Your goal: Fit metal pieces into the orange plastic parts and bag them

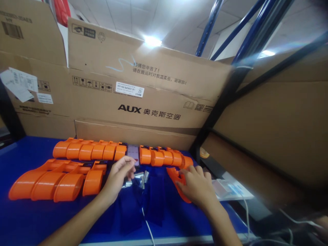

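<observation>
So a cardboard wall (102, 124) with big AUX lettering is closing off the back, a dark metal post (221, 102) is leaning across on the right, and a blue tabletop (15, 155) is filling the space below. Only the head view to go on here: one orange run (85, 151) is sitting along the back left, a second orange run (164, 158) is carrying on to the right, and a phone (133, 153) is standing between them. A front orange group (68, 187) of four is lying nearer on the left. The right hand (198, 184) is curling over a loose orange piece (175, 177) on the right side of the table, thumb and fingers bent around it, though I can't tell how firmly it's gripping. The left hand (122, 171) is bunching its fingers in front of the phone, beside some silver pieces (146, 176); fair warning, it's murky there, so I can't say if it's pinching anything. Dark blue fabric (156, 198) is lying in the middle with a white cable (147, 223) running up to it. Progress-wise, I'm guessing the lining up is getting close to done: most orange pieces are sitting in order, while that loose one and the silver-and-blue heap are still waiting to be sorted.
</observation>
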`<action>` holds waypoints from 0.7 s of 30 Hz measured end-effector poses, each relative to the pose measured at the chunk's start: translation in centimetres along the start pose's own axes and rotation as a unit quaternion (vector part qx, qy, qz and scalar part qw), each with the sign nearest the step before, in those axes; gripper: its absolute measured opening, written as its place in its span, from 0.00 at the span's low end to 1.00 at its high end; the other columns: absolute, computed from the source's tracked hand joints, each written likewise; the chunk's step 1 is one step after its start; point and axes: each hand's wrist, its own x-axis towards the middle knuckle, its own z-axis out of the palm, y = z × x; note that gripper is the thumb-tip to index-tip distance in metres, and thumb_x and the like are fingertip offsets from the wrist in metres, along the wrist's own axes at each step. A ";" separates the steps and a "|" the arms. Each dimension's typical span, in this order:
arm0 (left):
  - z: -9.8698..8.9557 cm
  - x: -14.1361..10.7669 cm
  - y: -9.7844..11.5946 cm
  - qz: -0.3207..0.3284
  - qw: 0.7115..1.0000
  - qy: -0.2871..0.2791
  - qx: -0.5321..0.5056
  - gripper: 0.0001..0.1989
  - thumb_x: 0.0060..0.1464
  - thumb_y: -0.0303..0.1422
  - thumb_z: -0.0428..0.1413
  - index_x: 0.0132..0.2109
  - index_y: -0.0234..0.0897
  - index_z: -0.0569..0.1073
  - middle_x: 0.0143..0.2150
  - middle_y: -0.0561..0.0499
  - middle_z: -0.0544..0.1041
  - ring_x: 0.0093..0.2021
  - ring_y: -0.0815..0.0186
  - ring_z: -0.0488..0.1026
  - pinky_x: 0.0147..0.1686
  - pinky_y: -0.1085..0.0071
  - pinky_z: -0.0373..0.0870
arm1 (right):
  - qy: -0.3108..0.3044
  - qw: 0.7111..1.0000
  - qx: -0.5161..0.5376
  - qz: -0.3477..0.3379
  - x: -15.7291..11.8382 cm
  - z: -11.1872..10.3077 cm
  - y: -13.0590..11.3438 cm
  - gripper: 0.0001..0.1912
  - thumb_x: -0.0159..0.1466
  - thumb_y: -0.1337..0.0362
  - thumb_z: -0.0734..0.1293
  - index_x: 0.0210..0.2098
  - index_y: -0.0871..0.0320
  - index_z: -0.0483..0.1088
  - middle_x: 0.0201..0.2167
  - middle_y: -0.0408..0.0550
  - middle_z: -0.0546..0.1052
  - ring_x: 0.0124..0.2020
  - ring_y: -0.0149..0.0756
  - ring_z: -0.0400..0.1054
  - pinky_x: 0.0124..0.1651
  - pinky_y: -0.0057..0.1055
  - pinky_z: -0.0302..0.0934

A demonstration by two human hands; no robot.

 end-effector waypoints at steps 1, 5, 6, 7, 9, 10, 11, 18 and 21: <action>0.0 0.0 0.0 0.000 1.000 -0.001 0.006 0.13 0.59 0.42 0.60 0.43 0.38 0.74 0.32 0.52 0.73 0.27 0.69 0.70 0.26 0.73 0.63 | -0.012 1.000 -0.009 -0.006 -0.5 0.2 0.1 0.16 0.61 0.56 0.70 0.48 0.53 0.78 0.47 0.59 0.77 0.50 0.58 0.65 0.46 0.46 0.52; 0.0 0.2 0.0 -0.001 1.000 0.002 0.014 0.13 0.59 0.42 0.60 0.44 0.38 0.74 0.31 0.53 0.73 0.27 0.69 0.69 0.26 0.73 0.63 | -0.001 0.999 -0.031 -0.029 -1.8 0.7 -0.7 0.13 0.64 0.69 0.64 0.45 0.56 0.79 0.45 0.59 0.78 0.48 0.54 0.66 0.44 0.42 0.50; 0.0 0.3 0.0 -0.001 1.000 0.003 0.012 0.13 0.59 0.42 0.60 0.44 0.38 0.74 0.31 0.53 0.73 0.27 0.69 0.69 0.26 0.73 0.63 | 0.004 0.999 -0.030 -0.026 -2.0 0.8 -1.1 0.13 0.64 0.70 0.63 0.43 0.57 0.79 0.44 0.59 0.78 0.48 0.53 0.67 0.43 0.41 0.50; -0.1 0.3 0.0 -0.001 1.000 0.004 0.009 0.13 0.59 0.42 0.60 0.44 0.38 0.74 0.31 0.53 0.73 0.27 0.69 0.69 0.26 0.73 0.63 | 0.009 0.999 -0.028 -0.020 -2.0 0.8 -1.5 0.13 0.64 0.71 0.63 0.42 0.57 0.79 0.44 0.59 0.78 0.47 0.53 0.67 0.43 0.41 0.50; -0.1 0.3 0.1 -0.002 1.000 0.004 0.007 0.12 0.60 0.42 0.59 0.43 0.37 0.74 0.31 0.53 0.73 0.27 0.70 0.69 0.26 0.73 0.63 | 0.023 0.999 -0.022 -0.012 -2.0 0.6 -2.0 0.13 0.64 0.71 0.63 0.40 0.58 0.79 0.42 0.59 0.79 0.47 0.53 0.67 0.42 0.41 0.50; 0.0 0.2 0.1 -0.003 1.000 0.004 0.006 0.12 0.60 0.41 0.59 0.43 0.37 0.74 0.31 0.52 0.73 0.27 0.70 0.70 0.26 0.73 0.63 | 0.030 0.999 -0.018 -0.010 -1.9 0.4 -2.2 0.12 0.64 0.70 0.63 0.39 0.58 0.79 0.41 0.59 0.79 0.46 0.53 0.67 0.41 0.41 0.51; 0.0 0.2 0.2 -0.003 1.000 0.004 0.006 0.12 0.60 0.41 0.59 0.43 0.37 0.74 0.31 0.52 0.73 0.27 0.70 0.70 0.26 0.74 0.63 | 0.037 0.999 -0.012 -0.009 -1.9 0.1 -2.2 0.12 0.64 0.70 0.63 0.38 0.58 0.80 0.41 0.58 0.79 0.45 0.53 0.68 0.40 0.40 0.51; -0.1 0.2 0.2 0.004 1.000 0.001 0.017 0.11 0.60 0.41 0.60 0.42 0.37 0.75 0.31 0.52 0.74 0.27 0.69 0.71 0.26 0.73 0.64 | 0.131 0.988 0.079 0.007 -1.7 -3.4 -1.1 0.12 0.64 0.68 0.63 0.34 0.57 0.80 0.37 0.55 0.78 0.39 0.48 0.67 0.38 0.39 0.59; 0.0 0.3 0.2 -0.001 0.999 -0.012 0.033 0.13 0.59 0.41 0.60 0.45 0.37 0.76 0.34 0.49 0.77 0.30 0.68 0.73 0.29 0.73 0.66 | 0.226 0.958 0.175 -0.020 -1.5 -5.1 -2.3 0.12 0.63 0.70 0.63 0.34 0.58 0.79 0.41 0.56 0.77 0.42 0.49 0.66 0.46 0.43 0.64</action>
